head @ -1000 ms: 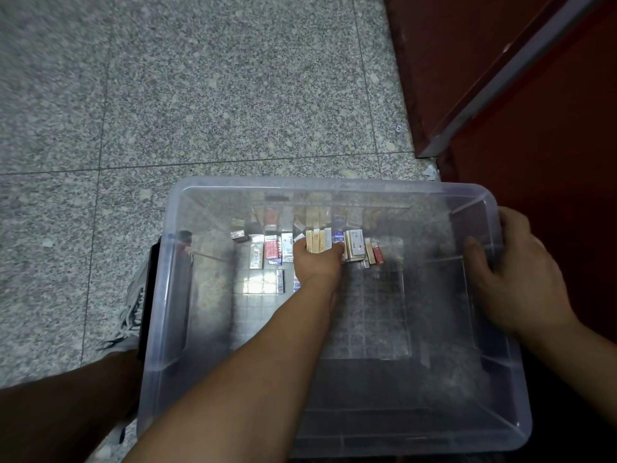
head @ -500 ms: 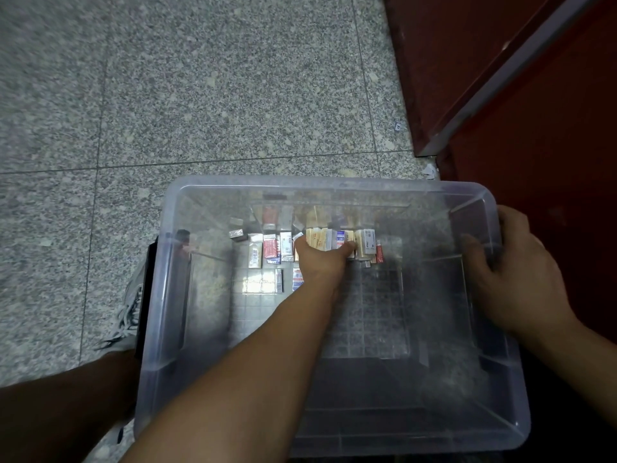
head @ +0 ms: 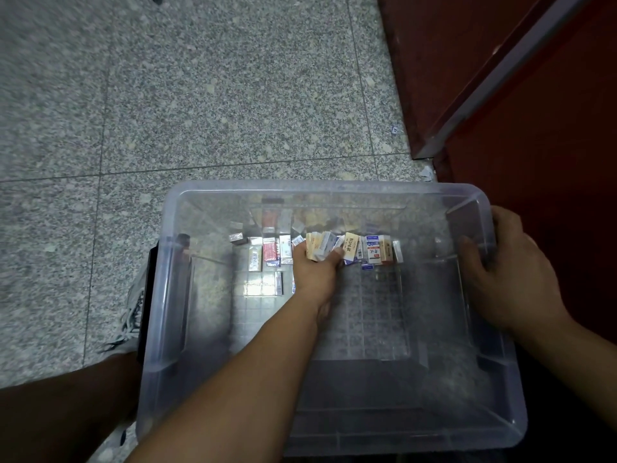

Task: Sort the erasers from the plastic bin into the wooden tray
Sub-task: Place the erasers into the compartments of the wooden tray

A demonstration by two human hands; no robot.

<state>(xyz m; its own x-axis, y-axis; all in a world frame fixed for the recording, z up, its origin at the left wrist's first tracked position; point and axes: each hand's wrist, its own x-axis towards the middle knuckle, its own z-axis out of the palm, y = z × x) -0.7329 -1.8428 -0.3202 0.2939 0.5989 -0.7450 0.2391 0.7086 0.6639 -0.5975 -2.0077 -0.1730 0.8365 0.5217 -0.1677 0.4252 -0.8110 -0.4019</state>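
My left hand gripped a bundle of erasers at the far side of the plastic bin; my right hand clasped its right rim; other erasers lay beside.

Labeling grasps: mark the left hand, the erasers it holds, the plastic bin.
left hand (head: 314, 274): head view, back of the hand.
erasers (head: 320, 246): head view, face of the gripped bunch.
plastic bin (head: 300, 187): head view, far rim.

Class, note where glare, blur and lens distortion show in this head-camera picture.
Head view: glare whitens the base of the plastic bin beside the left hand; the erasers it grips look sharp; the granite floor smears at top left; its tile joints bow, wide-angle distortion.
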